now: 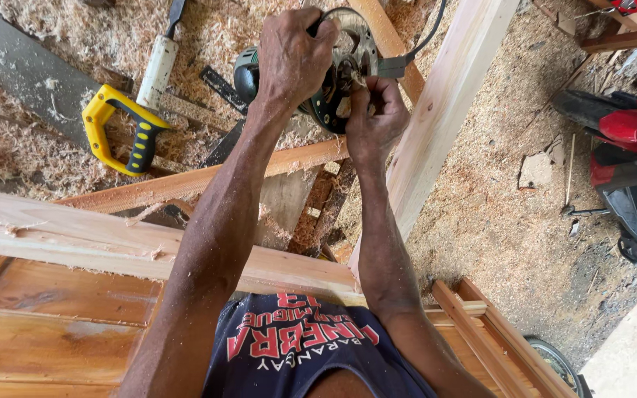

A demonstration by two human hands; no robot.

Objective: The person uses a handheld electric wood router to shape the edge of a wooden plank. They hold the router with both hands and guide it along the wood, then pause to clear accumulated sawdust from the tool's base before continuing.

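**Router held base-up, fingers at the cutter**

The left hand (pixel 293 55) is clamped over the top of the router (pixel 337 70), near the top centre of the frame. The right hand (pixel 374 118) is closed in a pinch at the centre of the round base, just below the left grip; what is pinched cannot be made out. The router is thus held between both grips, off the wood.

A cut could be caused if the motor were started, since the cord (pixel 422 33) is attached. A slip could be caused by sawdust on the fingers.

Further out, a plank (pixel 444 110) runs beside the right hand, and a saw (pixel 123 129) lies at upper left.
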